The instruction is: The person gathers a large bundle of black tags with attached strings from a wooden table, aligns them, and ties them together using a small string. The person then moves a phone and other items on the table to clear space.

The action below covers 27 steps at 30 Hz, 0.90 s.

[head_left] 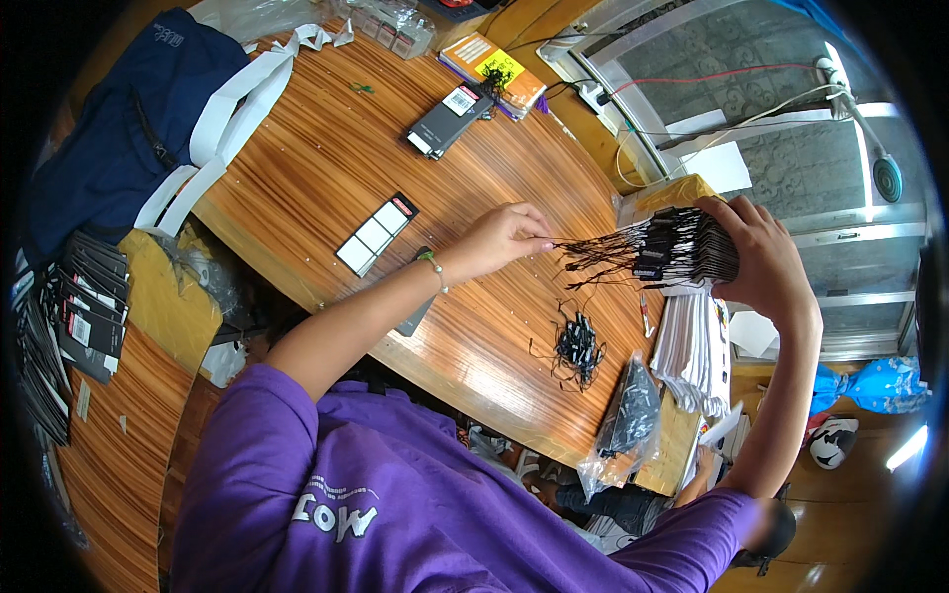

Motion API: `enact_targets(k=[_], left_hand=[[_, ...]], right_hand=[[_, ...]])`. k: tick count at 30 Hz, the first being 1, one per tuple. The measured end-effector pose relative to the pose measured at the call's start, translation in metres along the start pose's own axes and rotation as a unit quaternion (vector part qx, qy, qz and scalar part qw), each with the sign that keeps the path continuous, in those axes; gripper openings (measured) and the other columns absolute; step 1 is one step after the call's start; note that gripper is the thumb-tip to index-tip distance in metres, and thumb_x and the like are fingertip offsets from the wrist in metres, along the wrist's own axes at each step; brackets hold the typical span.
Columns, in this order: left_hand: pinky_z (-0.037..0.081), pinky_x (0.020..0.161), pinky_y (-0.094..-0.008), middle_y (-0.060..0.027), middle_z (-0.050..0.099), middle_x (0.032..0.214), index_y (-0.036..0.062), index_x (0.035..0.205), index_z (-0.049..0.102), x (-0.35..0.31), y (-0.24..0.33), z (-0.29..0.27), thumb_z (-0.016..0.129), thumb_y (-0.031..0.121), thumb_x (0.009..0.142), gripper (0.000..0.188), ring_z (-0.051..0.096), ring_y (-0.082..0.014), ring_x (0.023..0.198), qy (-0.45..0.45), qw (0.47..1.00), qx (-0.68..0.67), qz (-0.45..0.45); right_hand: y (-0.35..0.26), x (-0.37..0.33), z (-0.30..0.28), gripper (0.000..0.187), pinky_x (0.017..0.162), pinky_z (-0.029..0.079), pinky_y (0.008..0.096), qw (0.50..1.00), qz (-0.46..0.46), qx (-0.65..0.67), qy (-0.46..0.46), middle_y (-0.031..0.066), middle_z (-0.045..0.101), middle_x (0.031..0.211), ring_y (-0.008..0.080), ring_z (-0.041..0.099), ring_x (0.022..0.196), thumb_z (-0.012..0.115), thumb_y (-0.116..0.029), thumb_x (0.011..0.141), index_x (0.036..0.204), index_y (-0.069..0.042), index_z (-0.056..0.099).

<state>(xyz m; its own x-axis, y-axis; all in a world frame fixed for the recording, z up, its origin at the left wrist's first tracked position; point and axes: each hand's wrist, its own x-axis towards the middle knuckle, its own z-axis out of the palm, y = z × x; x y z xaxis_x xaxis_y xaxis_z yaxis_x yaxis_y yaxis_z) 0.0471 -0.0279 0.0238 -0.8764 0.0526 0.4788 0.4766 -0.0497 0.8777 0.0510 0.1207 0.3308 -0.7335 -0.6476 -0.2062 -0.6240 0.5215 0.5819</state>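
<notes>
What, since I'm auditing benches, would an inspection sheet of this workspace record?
Surface: wood-grain table, glossy.
Job's things: stacked black hang tags with black strings.
Clutter: loose pile of black cords, clear plastic bag with dark contents, white-panelled card.
Hands: left hand pinches at the black strings; right hand grips the black hang tags.
Cables: red cable along the window side.
Surroundings: window at upper right; another person at lower right.
</notes>
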Motion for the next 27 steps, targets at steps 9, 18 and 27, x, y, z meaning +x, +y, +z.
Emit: enact_targets(k=[9,18,27], left_hand=[[0.044,0.076,-0.0261,-0.0065,0.06,0.091,0.001,0.088,0.065,0.002,0.006,-0.002,0.063,0.02,0.081,0.021,0.056,-0.0155,0.083,-0.044,0.996,-0.07,-0.027],[0.042,0.075,-0.0217,-0.002,0.061,0.088,0.0015,0.095,0.062,0.004,0.022,0.006,0.061,0.017,0.082,0.02,0.054,-0.0088,0.082,-0.125,0.951,-0.246,-0.141],[0.041,0.069,-0.0189,-0.0017,0.061,0.087,0.0028,0.098,0.059,0.006,0.027,0.009,0.062,0.017,0.08,0.023,0.051,-0.0058,0.075,-0.162,0.907,-0.35,-0.169]], right_hand=[[0.0,-0.001,0.002,0.082,0.089,0.041,0.0391,1.0,0.01,0.0,-0.005,0.0067,0.054,0.103,0.0276,0.051,0.1,0.076,-0.006,0.044,0.119,-0.018,0.047],[-0.003,0.0,0.002,0.081,0.089,0.041,0.039,1.0,-0.014,0.01,0.006,0.0068,0.054,0.103,0.0278,0.051,0.1,0.076,-0.006,0.044,0.119,-0.018,0.047],[-0.006,0.0,0.0,0.082,0.089,0.041,0.0389,1.0,-0.01,0.005,-0.002,0.0061,0.054,0.102,0.0271,0.051,0.099,0.074,-0.005,0.045,0.12,-0.02,0.046]])
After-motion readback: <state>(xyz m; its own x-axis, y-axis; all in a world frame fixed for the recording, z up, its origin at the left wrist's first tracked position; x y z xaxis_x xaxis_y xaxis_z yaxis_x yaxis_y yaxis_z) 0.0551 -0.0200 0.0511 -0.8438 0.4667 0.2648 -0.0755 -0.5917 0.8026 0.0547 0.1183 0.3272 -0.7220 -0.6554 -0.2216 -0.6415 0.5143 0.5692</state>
